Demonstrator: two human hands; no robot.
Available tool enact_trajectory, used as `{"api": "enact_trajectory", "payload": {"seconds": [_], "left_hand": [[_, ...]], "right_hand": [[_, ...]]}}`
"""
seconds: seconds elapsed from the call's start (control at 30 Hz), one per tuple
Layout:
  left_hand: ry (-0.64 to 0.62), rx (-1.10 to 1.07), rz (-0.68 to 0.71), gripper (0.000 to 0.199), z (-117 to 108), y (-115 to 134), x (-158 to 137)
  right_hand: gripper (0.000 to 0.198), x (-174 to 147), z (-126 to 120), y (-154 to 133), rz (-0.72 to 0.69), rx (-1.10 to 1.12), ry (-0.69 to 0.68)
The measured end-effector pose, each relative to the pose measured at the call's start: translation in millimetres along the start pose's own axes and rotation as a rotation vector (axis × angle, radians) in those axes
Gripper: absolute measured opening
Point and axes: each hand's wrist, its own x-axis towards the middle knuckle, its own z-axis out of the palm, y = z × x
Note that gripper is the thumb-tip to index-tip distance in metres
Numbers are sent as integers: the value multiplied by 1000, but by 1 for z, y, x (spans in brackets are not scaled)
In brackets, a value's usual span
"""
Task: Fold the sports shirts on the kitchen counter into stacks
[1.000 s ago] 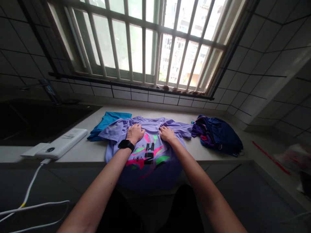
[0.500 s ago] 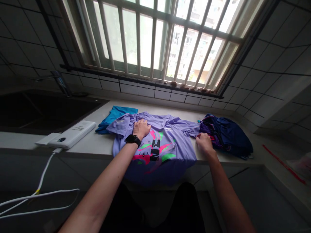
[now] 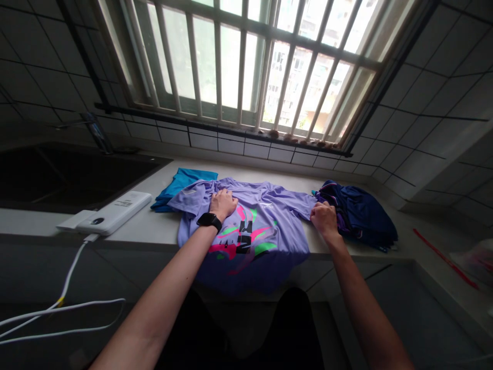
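A lavender T-shirt with a pink, green and black print lies front up on the counter, its lower part hanging over the front edge. My left hand, wearing a black watch, rests on the chest near the collar, fingers laid on the fabric. At the cuff of the sleeve on the right, my right hand is closed with the fingers pinching the sleeve's edge. A folded blue garment sits partly under the left sleeve. Beside my right hand lies a heap of dark navy and purple clothes.
A white power bank with a white cable lies on the counter at left, near a dark sink and a tap. A red strip lies at right. A barred window is behind.
My right hand has moved slightly up onto the sleeve's cuff, and the red patch in the dark heap is now covered. My left hand stays on the chest.
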Motion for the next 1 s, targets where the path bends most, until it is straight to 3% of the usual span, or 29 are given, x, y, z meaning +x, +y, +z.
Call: {"api": "enact_trajectory", "payload": {"seconds": [0.1, 0.17, 0.33, 0.43, 0.63, 0.83, 1.0], "left_hand": [[2, 1, -4, 43, 0, 0, 0], [3, 0, -5, 43, 0, 0, 0], [0, -10, -7, 42, 0, -1, 0], [3, -20, -8, 43, 1, -2, 0], [6, -29, 6, 43, 4, -6, 2], [-7, -41, 9, 48, 10, -7, 6], [-50, -11, 8, 55, 12, -7, 8]], "right_hand": [[31, 6, -7, -5, 6, 70, 29], [36, 13, -6, -23, -27, 149, -11], [56, 30, 14, -88, -117, 184, -382], [58, 34, 27, -109, -82, 149, -485], [58, 36, 37, -97, -55, 168, -480], [44, 46, 34, -82, -5, 188, -423], [46, 46, 34, -95, -214, 381, -468]]}}
